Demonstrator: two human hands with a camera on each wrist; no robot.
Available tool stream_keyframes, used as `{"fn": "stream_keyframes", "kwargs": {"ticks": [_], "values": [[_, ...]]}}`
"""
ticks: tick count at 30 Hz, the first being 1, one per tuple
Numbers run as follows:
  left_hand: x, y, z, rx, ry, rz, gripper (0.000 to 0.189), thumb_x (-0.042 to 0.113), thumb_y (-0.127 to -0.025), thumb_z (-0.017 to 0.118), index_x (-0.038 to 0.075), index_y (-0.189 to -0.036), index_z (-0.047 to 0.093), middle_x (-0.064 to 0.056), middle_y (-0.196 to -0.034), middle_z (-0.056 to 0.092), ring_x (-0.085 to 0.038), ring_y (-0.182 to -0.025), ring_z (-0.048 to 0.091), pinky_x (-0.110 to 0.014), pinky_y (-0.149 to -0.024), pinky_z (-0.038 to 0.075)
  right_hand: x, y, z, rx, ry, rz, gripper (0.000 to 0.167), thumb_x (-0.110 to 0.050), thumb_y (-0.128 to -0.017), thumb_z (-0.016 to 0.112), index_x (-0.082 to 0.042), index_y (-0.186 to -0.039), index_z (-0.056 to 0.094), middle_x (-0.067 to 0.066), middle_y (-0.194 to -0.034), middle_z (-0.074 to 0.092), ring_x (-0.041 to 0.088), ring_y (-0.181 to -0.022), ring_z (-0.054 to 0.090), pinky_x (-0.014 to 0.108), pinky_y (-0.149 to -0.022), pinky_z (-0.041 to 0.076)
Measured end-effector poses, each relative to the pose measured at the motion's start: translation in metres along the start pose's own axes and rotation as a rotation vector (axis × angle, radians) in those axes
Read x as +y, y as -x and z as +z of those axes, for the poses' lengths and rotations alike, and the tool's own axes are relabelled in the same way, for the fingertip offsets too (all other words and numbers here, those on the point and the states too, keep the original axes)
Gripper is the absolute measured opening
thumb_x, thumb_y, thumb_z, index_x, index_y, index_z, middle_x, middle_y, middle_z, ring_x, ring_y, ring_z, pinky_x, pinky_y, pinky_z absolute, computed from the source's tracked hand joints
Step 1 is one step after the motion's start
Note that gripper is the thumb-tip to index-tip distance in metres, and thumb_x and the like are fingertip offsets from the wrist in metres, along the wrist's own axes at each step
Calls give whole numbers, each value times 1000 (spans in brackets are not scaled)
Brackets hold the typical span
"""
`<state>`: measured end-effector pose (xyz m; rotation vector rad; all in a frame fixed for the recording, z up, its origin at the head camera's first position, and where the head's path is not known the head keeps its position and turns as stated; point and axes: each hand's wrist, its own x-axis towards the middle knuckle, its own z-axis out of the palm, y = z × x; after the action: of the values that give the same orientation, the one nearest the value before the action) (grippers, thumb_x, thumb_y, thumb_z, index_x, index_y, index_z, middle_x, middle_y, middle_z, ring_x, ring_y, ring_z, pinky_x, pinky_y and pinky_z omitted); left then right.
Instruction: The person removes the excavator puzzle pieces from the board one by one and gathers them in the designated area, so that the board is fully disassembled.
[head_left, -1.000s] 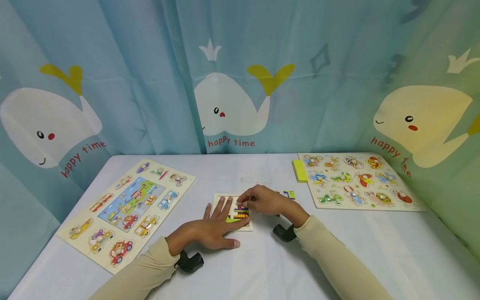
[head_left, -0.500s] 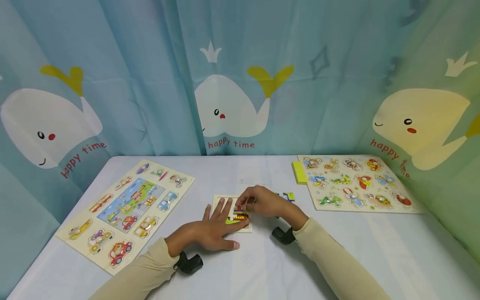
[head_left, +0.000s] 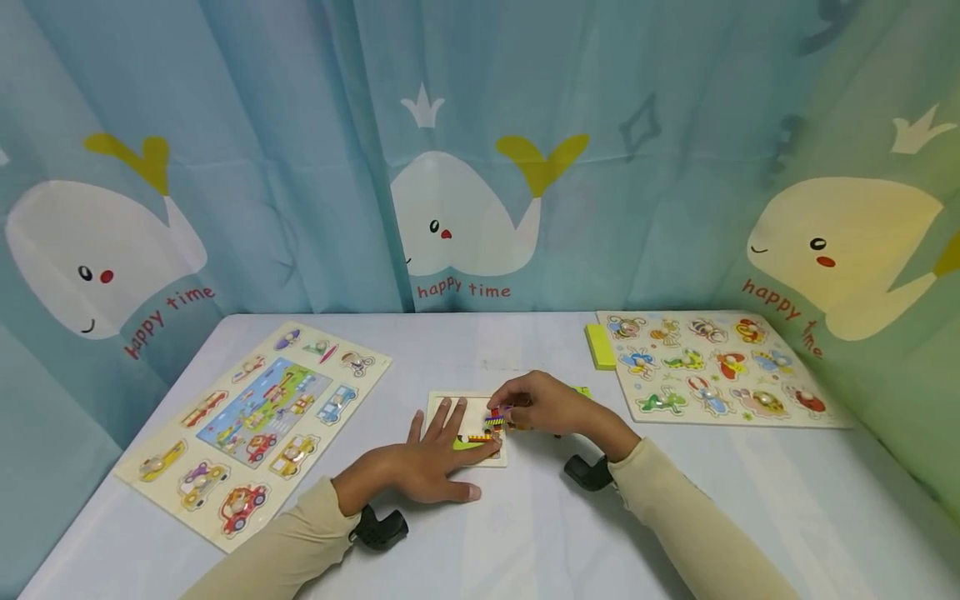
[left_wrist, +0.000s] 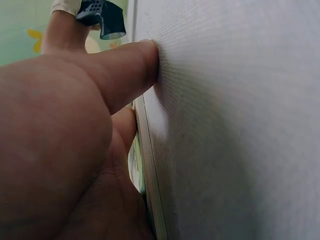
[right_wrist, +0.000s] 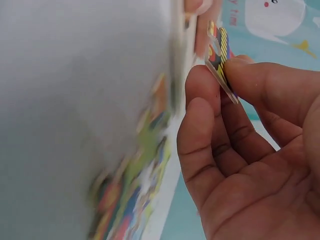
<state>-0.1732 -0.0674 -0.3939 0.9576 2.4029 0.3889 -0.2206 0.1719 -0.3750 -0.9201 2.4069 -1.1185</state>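
My left hand (head_left: 427,468) rests with spread fingers on a small wooden jigsaw board (head_left: 476,408) in the middle of the table. A green and yellow-red piece (head_left: 468,444) lies in the board's lower part, partly under the fingers. Between thumb and fingers, my right hand (head_left: 551,407) pinches a jigsaw piece (right_wrist: 218,56) with yellow-black stripes and red parts. That piece is tilted over the board's right edge. Several loose jigsaw pieces (right_wrist: 132,187) lie beneath the right hand, blurred in the right wrist view and mostly hidden in the head view.
A large vehicle puzzle board (head_left: 303,483) lies on the left. At the back right is an insect puzzle board (head_left: 693,392), with a yellow-green block (head_left: 599,347) against its left side. A whale-print curtain (head_left: 315,208) borders the table behind and at the sides.
My right hand has shifted right, taking the striped piece from over the middle of the board to its right edge. The left hand stays in place.
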Motion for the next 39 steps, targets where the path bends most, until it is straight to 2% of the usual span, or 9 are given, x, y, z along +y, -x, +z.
{"fn": "stream_keyframes", "kwargs": {"ticks": [5,12,20,25,27,34,39], "values": [[-1,1,0,1,-15,-13,65,57,-97,46,38,-155,22,-16,-158,-20,-32,-141,-28,-64,-106,-9,8,8,-7,9,11,24,22,5,-92,56,1,-110,69,5,-102,68,13,-73,55,26,-61,46],[0,1,-1,4,-15,-14,65,57,-97,46,39,-155,21,-16,-158,-20,-32,-140,-28,-64,-106,-10,17,21,-22,57,-7,38,22,6,-91,57,3,-109,68,8,-106,67,17,-85,60,28,-72,50],[1,-4,2,-4,-9,-10,65,58,-96,46,41,-154,22,-14,-159,-20,-31,-141,-27,-63,-107,-9,26,46,-39,84,-24,70,21,5,-91,58,3,-110,68,9,-104,67,20,-85,61,29,-71,50],[2,-4,1,-4,-9,-10,65,56,-97,48,40,-154,23,-14,-159,-20,-30,-141,-27,-64,-107,-9,32,56,-49,93,-2,76,21,6,-90,60,4,-109,68,8,-100,68,17,-77,60,27,-64,47],[2,-3,1,2,-14,-12,65,56,-97,47,40,-154,23,-14,-159,-20,-31,-141,-27,-63,-107,-9,34,58,-53,90,9,88,20,5,-90,60,3,-108,68,7,-99,68,16,-74,59,27,-62,46],[0,-2,0,6,-4,-17,65,56,-97,48,40,-154,23,-14,-159,-20,-30,-141,-27,-62,-107,-11,43,62,-62,18,-51,126,16,2,-89,64,5,-105,67,10,-100,67,19,-81,60,28,-69,50],[0,-1,0,6,1,-15,65,56,-97,47,40,-154,23,-14,-159,-21,-31,-141,-28,-62,-107,-11,47,63,-63,0,-48,138,15,4,-88,65,5,-103,68,9,-99,67,18,-82,57,26,-68,48]]}}
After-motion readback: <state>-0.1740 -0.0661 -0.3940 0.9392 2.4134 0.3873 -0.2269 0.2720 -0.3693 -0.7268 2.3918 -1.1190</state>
